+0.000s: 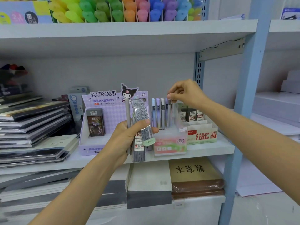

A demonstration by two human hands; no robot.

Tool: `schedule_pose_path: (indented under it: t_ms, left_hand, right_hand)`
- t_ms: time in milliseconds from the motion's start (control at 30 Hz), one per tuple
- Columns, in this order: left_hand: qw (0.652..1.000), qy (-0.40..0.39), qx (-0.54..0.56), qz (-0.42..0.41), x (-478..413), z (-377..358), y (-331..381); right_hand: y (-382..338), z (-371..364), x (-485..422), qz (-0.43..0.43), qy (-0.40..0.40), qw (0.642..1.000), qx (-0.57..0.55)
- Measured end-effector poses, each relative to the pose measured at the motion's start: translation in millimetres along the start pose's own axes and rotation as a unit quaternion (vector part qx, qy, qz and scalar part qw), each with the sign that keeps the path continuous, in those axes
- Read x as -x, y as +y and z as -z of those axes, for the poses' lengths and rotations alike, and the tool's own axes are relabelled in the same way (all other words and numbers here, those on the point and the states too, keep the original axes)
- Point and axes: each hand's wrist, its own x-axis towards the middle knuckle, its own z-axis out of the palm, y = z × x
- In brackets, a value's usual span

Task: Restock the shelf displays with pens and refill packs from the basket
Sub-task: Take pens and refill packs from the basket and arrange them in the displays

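Right hand (pixel 186 93) pinches a slim grey pen (pixel 169 112), upright among pastel pens (pixel 157 111) in the frosted box (pixel 170 144) beneath its fingers; left hand (pixel 128 138) grips clear, flat refill packs (pixel 140 111).

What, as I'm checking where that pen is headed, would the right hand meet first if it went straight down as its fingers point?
Probably the upright pens in the Fruit Soda display: the right hand pinches the top of one pen just above that row. Depth is unclear.
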Motion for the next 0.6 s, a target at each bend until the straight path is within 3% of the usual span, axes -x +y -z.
schedule_pose_path:
  t_ms: [333, 500, 600]
  left_hand:
    - [1.0, -0.003, 0.019, 0.002, 0.8, 1.6, -1.6]
    - [1.0, -0.005, 0.012, 0.009, 3.6, -0.8, -0.6]
    - [1.0, -0.014, -0.008, 0.006, 6.9, -1.9, 0.9]
  right_hand:
    - [1.0, -19.9, -3.3, -0.005, 0.062, 0.986, 0.155]
    - [6.3, -20.7, -1.9, -0.036, 0.044, 0.989, 0.14]
    - [-1.1, -13.7, 4.2, -0.001, 0.074, 0.993, 0.095]
